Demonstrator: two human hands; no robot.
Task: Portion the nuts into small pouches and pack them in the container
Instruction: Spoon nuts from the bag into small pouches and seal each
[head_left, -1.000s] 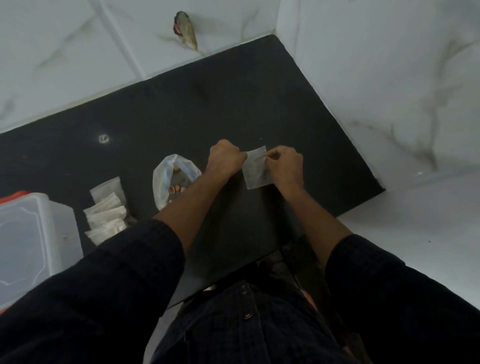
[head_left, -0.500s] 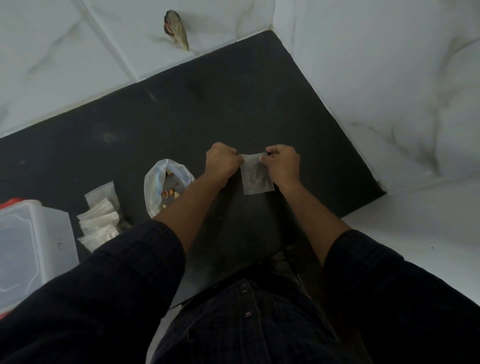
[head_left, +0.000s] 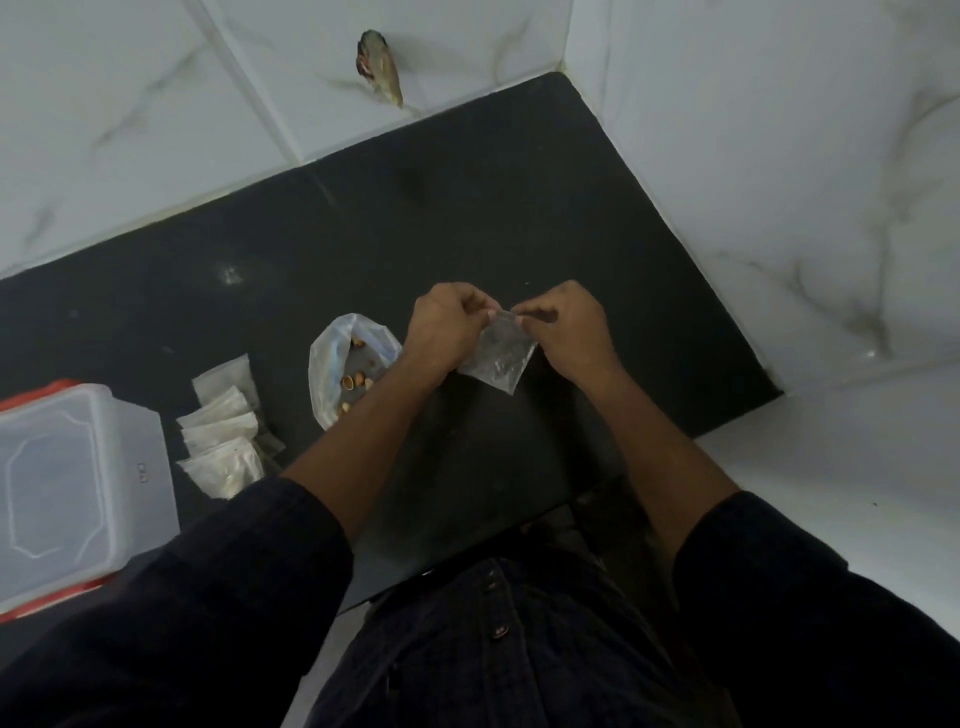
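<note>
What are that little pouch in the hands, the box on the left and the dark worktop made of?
The pouch looks like thin clear plastic film: see-through, crinkled, glinting. The box seems to be frosted, translucent rigid plastic with moulded lines, and a red edge that is probably its lid. The worktop looks like polished dark stone, faintly reflective, though a laminate cannot be ruled out.

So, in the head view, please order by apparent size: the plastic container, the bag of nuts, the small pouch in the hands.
1. Plastic container, clearly largest, though it is also nearest the camera.
2. Bag of nuts.
3. Small pouch, pinched by left hand and right hand.
</note>
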